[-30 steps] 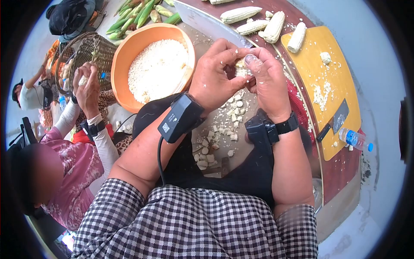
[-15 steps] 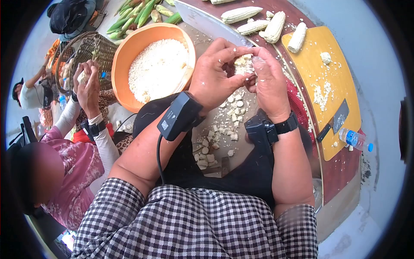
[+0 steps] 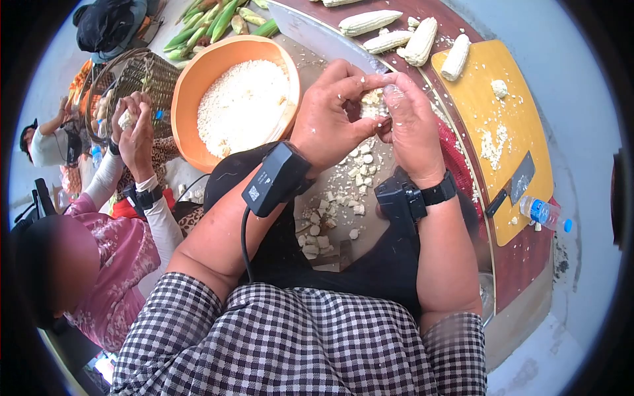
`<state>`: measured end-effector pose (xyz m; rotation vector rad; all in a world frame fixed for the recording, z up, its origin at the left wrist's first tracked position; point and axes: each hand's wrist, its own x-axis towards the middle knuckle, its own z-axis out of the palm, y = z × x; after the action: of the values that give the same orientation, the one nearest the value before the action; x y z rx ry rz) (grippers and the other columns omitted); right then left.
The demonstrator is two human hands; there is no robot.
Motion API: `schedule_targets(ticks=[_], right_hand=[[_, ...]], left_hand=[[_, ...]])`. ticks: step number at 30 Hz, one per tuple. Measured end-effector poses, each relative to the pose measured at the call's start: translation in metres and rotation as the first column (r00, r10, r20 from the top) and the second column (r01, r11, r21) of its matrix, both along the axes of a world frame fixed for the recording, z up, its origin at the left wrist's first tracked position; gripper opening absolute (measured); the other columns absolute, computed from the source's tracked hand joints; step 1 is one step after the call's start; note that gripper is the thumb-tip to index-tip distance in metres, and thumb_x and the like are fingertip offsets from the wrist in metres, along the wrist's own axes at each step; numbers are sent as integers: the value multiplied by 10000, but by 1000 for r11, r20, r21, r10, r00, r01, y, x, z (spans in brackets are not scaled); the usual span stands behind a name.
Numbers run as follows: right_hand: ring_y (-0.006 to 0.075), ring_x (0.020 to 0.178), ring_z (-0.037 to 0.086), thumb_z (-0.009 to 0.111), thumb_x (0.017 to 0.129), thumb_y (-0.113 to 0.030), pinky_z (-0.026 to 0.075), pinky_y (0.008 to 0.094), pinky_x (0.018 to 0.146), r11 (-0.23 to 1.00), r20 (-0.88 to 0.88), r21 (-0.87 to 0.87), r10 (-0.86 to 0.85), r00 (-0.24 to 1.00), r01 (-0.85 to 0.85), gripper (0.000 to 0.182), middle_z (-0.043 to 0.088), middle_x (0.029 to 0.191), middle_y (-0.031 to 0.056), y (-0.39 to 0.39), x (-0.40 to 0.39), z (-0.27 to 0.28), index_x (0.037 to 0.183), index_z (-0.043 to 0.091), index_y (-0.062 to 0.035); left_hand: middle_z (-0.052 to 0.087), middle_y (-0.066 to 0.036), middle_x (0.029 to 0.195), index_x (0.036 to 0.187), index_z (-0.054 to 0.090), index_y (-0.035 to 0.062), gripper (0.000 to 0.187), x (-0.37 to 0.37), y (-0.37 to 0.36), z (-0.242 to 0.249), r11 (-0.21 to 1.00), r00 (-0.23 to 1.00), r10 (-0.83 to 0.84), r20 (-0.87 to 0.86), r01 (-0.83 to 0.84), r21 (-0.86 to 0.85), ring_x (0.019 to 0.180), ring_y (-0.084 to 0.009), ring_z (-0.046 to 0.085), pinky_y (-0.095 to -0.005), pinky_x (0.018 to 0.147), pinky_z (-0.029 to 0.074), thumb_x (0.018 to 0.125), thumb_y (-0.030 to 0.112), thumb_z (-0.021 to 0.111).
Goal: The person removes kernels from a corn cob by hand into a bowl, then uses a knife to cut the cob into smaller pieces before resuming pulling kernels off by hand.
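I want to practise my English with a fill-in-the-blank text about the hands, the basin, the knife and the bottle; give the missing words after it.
The left hand and the right hand hold a piece of ____.
The basin holding pale kernels is coloured ____.
The knife lies on a board coloured ____.
The cap of the bottle is ____.

Missing words: corn; orange; yellow; blue.

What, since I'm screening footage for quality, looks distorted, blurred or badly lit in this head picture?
Head view: wide-angle curvature, seemingly bending the table; black, vignetted corners; blurred patches over the co-worker's head and the wearer's right sleeve; soft light, no hard shadows on the yellow board.
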<state>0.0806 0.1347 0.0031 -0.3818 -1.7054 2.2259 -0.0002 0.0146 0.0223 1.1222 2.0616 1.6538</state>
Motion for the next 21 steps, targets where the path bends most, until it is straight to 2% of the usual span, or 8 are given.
schedule_targets(ticks=[5,9,14,17,19,20,21], right_hand=[[8,597,442,490,958,-235,360,165,502,997,32,73,-6,999,4,218,485,737,-47,1,-2,-3,1050,551,-47],[16,581,469,477,959,-219,369,165,478,994,80,-111,9,997,0,207,507,751,-41,3,-1,7,1057,555,-53],[27,553,478,479,964,-206,347,146,436,924,112,-382,12,994,31,205,524,752,-37,-1,-1,13,1097,553,-69],[30,552,478,489,960,-206,342,139,433,929,166,-363,-4,986,65,226,532,764,-31,-5,-2,12,1132,543,-71],[34,567,485,495,956,-207,338,141,428,943,151,-331,25,988,26,240,532,785,-25,-6,-3,8,1149,539,-70],[35,574,489,498,954,-207,336,142,426,949,144,-316,44,989,4,248,532,796,-21,-7,-3,7,1157,537,-69],[37,601,496,497,952,-197,326,139,420,945,156,-322,-1,988,52,248,535,832,-15,-10,-3,8,1165,534,-75]], left_hand=[[526,0,923,1158,649,97,487,-1,0,-2,1000,999,0,-47,-1,-13,639,-45,441,-190,564,396,688,22,748],[520,4,929,1166,645,100,481,-2,-1,-2,1000,1000,-7,-19,7,23,631,-44,438,-190,562,394,701,33,748],[506,9,932,1171,642,100,464,-2,-5,-1,1000,1000,-10,16,9,21,627,-37,426,-185,558,385,723,42,749],[500,10,919,1175,641,103,465,-2,-11,-3,998,997,-21,71,16,68,626,-34,423,-179,555,379,727,50,757],[494,10,902,1182,637,107,465,-1,-14,-6,995,993,-17,115,6,100,648,-32,435,-183,558,385,737,57,761],[489,8,901,1185,633,102,457,-3,-16,-10,995,997,-29,74,22,99,670,-37,444,-189,562,396,747,53,755],[488,5,906,1183,632,99,452,-3,-18,-14,993,996,-33,87,23,113,682,-40,454,-188,567,402,750,49,750]])
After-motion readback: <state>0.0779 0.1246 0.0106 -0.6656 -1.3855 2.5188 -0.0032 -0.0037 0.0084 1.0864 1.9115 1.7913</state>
